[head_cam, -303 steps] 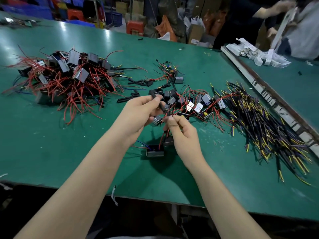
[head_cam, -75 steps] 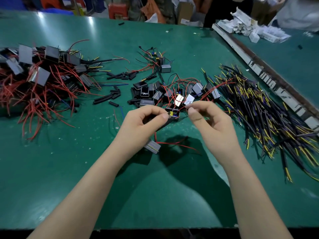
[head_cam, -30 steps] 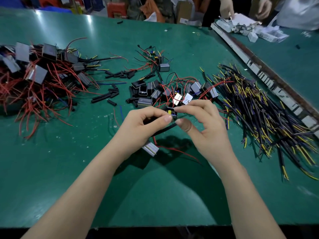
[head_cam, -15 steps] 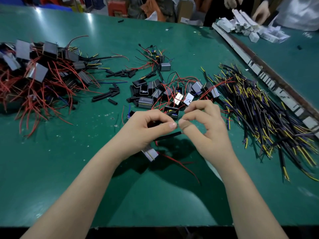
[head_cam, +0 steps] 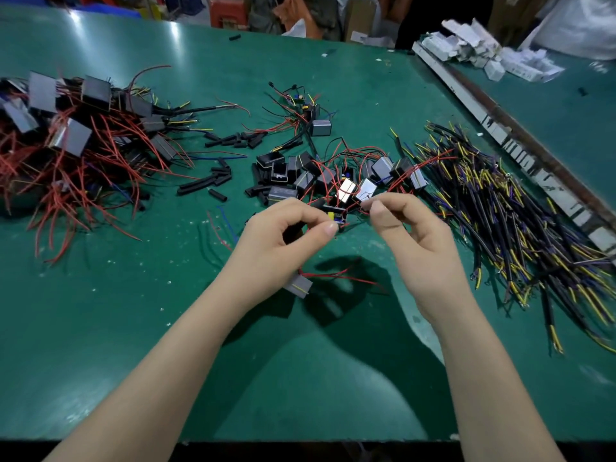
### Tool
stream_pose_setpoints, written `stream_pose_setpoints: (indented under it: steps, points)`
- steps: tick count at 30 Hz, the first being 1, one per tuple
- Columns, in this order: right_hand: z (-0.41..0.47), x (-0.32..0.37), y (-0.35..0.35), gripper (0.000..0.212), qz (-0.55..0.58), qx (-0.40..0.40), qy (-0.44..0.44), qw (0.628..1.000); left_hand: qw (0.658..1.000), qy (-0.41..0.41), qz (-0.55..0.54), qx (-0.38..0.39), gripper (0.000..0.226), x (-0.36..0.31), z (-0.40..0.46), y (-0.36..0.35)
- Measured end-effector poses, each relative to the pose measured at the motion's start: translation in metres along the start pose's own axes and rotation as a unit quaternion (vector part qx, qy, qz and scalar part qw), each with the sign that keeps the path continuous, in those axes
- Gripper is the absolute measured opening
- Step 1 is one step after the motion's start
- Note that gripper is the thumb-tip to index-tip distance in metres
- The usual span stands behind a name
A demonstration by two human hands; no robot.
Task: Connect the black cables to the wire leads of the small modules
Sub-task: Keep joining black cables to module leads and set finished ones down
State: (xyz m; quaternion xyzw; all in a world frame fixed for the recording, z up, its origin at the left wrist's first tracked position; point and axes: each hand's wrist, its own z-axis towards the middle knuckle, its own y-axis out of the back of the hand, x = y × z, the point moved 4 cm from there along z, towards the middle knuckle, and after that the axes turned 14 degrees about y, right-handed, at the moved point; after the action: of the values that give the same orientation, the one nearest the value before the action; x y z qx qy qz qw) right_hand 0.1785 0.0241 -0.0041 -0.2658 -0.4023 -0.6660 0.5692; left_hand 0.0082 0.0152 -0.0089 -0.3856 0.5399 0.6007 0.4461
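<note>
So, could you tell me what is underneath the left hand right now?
A small grey module with red wire leads hangs below the left hand, above the green table. What the curled fingers pinch is hidden.

Glossy green table (head_cam: pixel 100 328), shiny, perhaps metal-faced modules (head_cam: pixel 346 190), smooth plastic-sheathed black cables (head_cam: pixel 500 221), matt black tubing (head_cam: pixel 203 185)

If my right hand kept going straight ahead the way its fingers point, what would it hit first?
Probably the small grey modules with red wire leads heaped just beyond the right hand, whose fingertips point up and left toward them. Depth is hard to judge, so the hand might pass above them.
</note>
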Motion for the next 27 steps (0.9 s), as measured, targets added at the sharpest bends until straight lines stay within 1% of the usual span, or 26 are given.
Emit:
stream_pose_setpoints:
  steps: [3, 6, 9, 11, 13, 14, 15, 16, 17, 19, 21, 23, 25, 27]
  points:
    - [-0.002, 0.006, -0.002, 0.018, -0.002, 0.034, 0.066, 0.997, 0.993, 0.061, -0.09, 0.047, 0.009, 0.002, 0.0, -0.001]
    - [-0.004, 0.01, -0.007, 0.018, -0.025, 0.061, 0.09, 0.994, 0.982, 0.099, -0.136, 0.092, 0.011, 0.004, 0.001, -0.003]
    - [-0.004, 0.014, -0.01, 0.017, -0.063, 0.07, 0.109, 0.99, 0.974, 0.12, -0.144, 0.127, 0.01, 0.005, 0.001, -0.005]
    - [-0.004, 0.016, -0.01, 0.014, -0.08, 0.067, 0.118, 0.987, 0.972, 0.119, -0.137, 0.149, 0.01, 0.005, -0.001, -0.007]
    - [-0.005, 0.014, -0.011, 0.008, -0.089, 0.066, 0.107, 0.988, 0.973, 0.107, -0.133, 0.154, 0.009, 0.004, -0.002, -0.008]
    - [-0.005, 0.012, -0.011, 0.006, -0.092, 0.064, 0.093, 0.989, 0.978, 0.092, -0.123, 0.142, 0.008, 0.004, -0.001, -0.007]
    - [-0.006, 0.01, -0.011, 0.007, -0.097, 0.061, 0.076, 0.991, 0.987, 0.06, -0.09, 0.118, 0.008, 0.003, -0.001, -0.006]
    - [-0.006, 0.007, -0.011, 0.01, -0.104, 0.061, 0.059, 0.991, 0.996, 0.01, -0.029, 0.082, 0.008, 0.001, 0.0, -0.004]
    - [-0.006, 0.004, -0.011, 0.015, -0.117, 0.067, 0.042, 0.99, 0.997, -0.052, 0.046, 0.041, 0.008, 0.0, -0.002, -0.003]
    - [-0.007, -0.003, -0.013, 0.026, -0.146, 0.088, -0.005, 0.985, 0.973, -0.154, 0.17, -0.025, 0.012, -0.003, -0.007, -0.006]
    - [-0.009, -0.011, -0.014, 0.027, -0.158, 0.1, -0.056, 0.981, 0.947, -0.205, 0.241, -0.061, 0.02, -0.004, -0.011, -0.009]
    - [-0.009, -0.015, -0.015, 0.028, -0.149, 0.098, -0.087, 0.98, 0.933, -0.226, 0.267, -0.08, 0.023, -0.004, -0.012, -0.009]
    - [-0.007, -0.016, -0.014, 0.028, -0.116, 0.08, -0.09, 0.986, 0.944, -0.212, 0.24, -0.082, 0.019, -0.005, -0.011, -0.007]
    - [-0.004, -0.014, -0.008, 0.029, -0.073, 0.037, -0.066, 0.994, 0.964, -0.183, 0.172, -0.092, 0.012, -0.007, -0.008, -0.002]
